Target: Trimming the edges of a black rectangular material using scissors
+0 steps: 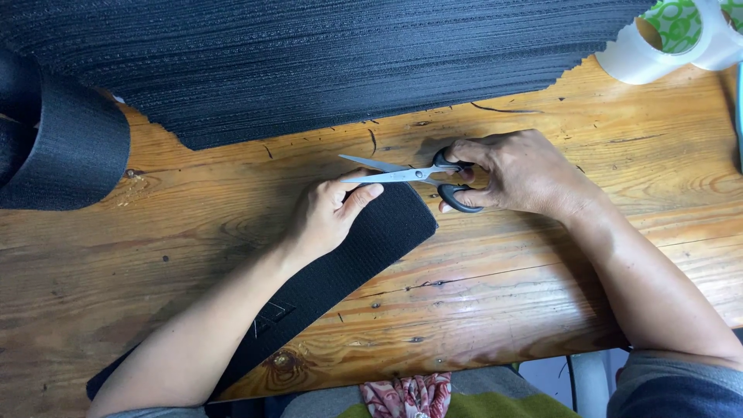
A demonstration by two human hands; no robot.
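— Fingers of the right hand [520, 172] go through the black loops of the scissors [418, 175]. Why are the blades apart?

— They are open so the end of the black strap [379, 228] can sit between them. The strap lies flat on the wooden table [503, 286], slanting down toward the person.

— And the left hand [329, 213]?

— It presses on the strap near its cut end, thumb and fingers pinching the edge. That looks like it keeps the strap from sliding.

— What else is there?

— A big pile of black cloth [309, 62] lies at the far side. A black roll [58, 147] sits at the left. Rolls of tape [665, 39] stand in the far right corner, well away from the hands.
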